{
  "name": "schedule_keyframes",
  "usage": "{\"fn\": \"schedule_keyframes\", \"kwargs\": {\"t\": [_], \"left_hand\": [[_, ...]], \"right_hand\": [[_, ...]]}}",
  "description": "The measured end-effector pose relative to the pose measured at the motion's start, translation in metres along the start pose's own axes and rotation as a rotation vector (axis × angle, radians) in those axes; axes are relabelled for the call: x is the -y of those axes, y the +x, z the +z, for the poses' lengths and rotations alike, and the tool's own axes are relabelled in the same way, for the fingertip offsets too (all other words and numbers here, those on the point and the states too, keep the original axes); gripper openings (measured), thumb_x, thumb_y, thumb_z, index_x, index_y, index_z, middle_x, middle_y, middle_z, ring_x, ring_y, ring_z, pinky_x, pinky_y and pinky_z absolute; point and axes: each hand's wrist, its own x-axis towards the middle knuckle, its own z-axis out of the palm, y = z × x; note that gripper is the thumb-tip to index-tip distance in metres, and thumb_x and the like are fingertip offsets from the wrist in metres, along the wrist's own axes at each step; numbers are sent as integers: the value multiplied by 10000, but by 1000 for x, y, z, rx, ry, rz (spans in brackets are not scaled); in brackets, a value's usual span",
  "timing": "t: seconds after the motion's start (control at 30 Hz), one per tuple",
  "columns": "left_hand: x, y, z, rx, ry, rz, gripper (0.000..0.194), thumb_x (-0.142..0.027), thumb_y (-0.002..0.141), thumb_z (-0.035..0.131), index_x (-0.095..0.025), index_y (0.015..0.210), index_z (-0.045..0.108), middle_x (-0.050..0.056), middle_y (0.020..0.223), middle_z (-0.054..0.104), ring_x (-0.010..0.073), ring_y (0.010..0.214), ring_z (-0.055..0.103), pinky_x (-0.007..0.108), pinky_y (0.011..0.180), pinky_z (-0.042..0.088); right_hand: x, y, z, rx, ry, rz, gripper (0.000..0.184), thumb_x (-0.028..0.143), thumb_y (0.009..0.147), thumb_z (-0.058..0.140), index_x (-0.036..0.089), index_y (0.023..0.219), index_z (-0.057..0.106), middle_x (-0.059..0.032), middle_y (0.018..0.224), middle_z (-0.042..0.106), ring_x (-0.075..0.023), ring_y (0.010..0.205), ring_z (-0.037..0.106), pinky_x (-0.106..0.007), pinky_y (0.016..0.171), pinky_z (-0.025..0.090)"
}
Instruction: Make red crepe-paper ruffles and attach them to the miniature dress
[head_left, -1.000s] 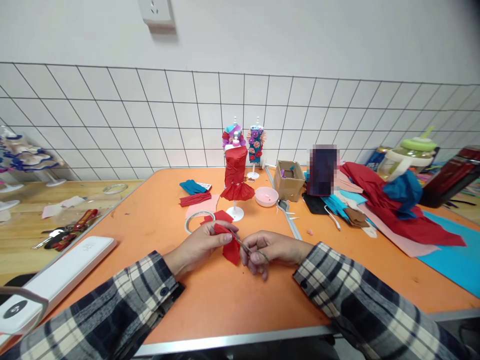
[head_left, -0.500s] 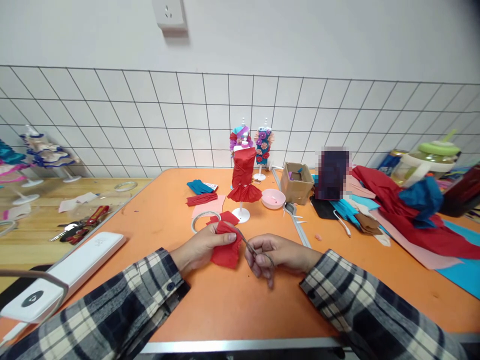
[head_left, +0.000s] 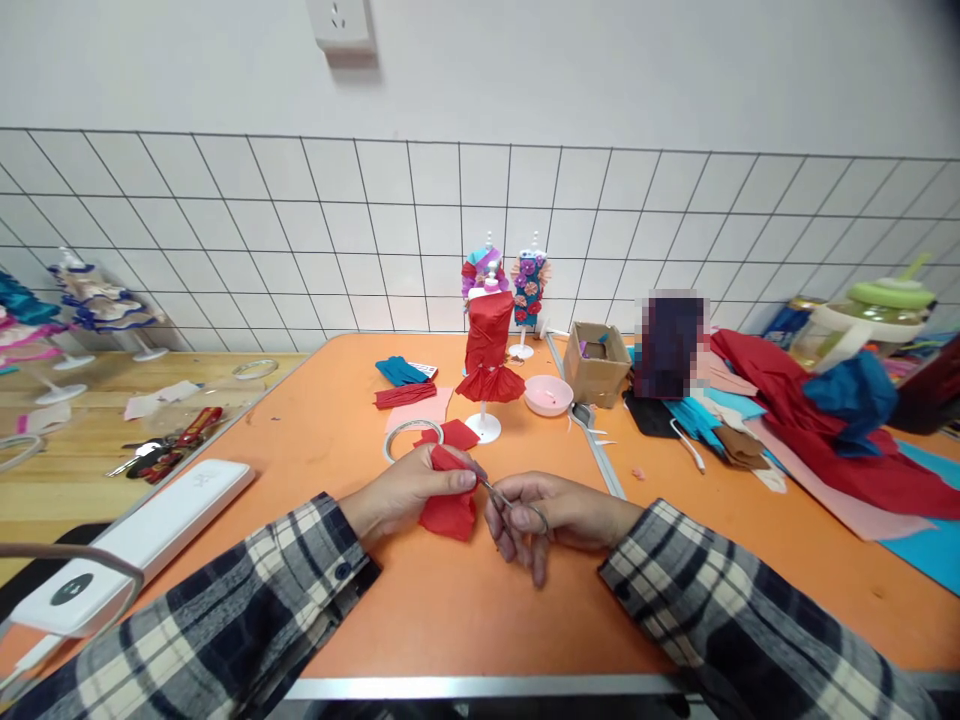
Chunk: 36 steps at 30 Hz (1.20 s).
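Note:
My left hand (head_left: 409, 492) pinches a folded piece of red crepe paper (head_left: 448, 510) just above the orange table (head_left: 337, 420). My right hand (head_left: 551, 512) grips small metal scissors (head_left: 510, 502), fingers through the loops, blades pointing left into the paper's upper edge. Behind the hands lie a roll of clear tape (head_left: 405, 436) and another red paper scrap (head_left: 450, 434). A small mannequin in a red paper dress (head_left: 488, 350) stands on a white base further back.
Two more dressed mannequins (head_left: 517, 285), a pink dish (head_left: 548, 395), a cardboard box (head_left: 597, 362) and blue and red folded papers (head_left: 403, 382) sit at the back. Piled red and blue sheets (head_left: 817, 420) cover the right side. A white case (head_left: 135, 540) lies left.
The hands stay together over the same spot. The scissors have shifted slightly against the red paper, and my head has turned a little to the left.

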Motion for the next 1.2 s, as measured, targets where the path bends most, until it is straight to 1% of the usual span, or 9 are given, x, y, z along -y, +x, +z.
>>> {"fn": "schedule_keyframes", "kwargs": {"t": [0.17,0.4,0.47,0.53,0.7,0.83,0.97,1.07,1.2], "left_hand": [[-6,0,-1,16,134,48,369,-465,582,858,-124,648,730,27,633,618,114,568,481,242,577,362],[0,-2,4,63,34,23,360,-436,611,851,-114,702,719,34,665,648,139,615,537,269,646,393],[3,-1,3,38,-27,11,375,-425,615,853,-123,794,723,45,709,679,154,644,564,273,655,399],[6,0,0,2,-71,9,373,-406,614,858,-128,823,723,42,714,685,152,643,566,263,639,395],[6,2,-1,-57,-79,38,314,-367,596,873,-118,696,710,31,661,656,125,598,529,241,591,377],[5,0,0,-22,-75,7,349,-406,603,864,-117,722,709,28,627,648,130,582,548,242,579,386],[3,-1,1,-35,-83,5,391,-388,587,878,-145,848,716,34,721,694,141,630,588,248,613,409],[2,-1,3,-20,-54,11,358,-387,595,873,-129,782,709,26,683,674,133,618,582,245,612,411],[3,0,5,53,-16,15,356,-418,632,845,-105,721,701,34,664,653,145,625,590,256,616,422]], "right_hand": [[-2,-1,-3,70,46,4,420,470,772,704,114,962,590,-58,801,631,-108,601,606,-241,488,579],[-5,1,-4,122,65,11,437,457,753,712,109,990,595,-75,859,639,-111,626,606,-249,488,583],[-4,0,-5,119,66,-3,427,459,765,701,108,984,594,-66,841,631,-107,620,602,-248,492,584],[-3,-1,-5,106,63,-19,416,453,780,691,108,990,596,-67,842,626,-108,631,601,-251,500,588],[-1,-1,-3,77,62,-8,421,437,763,718,115,1007,597,-85,886,642,-112,629,607,-258,486,586],[0,-2,-2,53,53,-11,414,432,770,717,112,1008,606,-80,870,638,-112,640,609,-244,487,582],[0,-2,-2,42,39,-14,418,436,773,718,111,1011,606,-79,878,633,-105,641,603,-233,494,577],[1,-3,-2,44,24,-1,419,434,773,724,119,1018,599,-71,880,629,-100,656,600,-218,508,573],[2,-2,-1,59,2,1,427,435,765,731,113,1015,605,-66,894,616,-94,660,588,-212,515,573]]}}
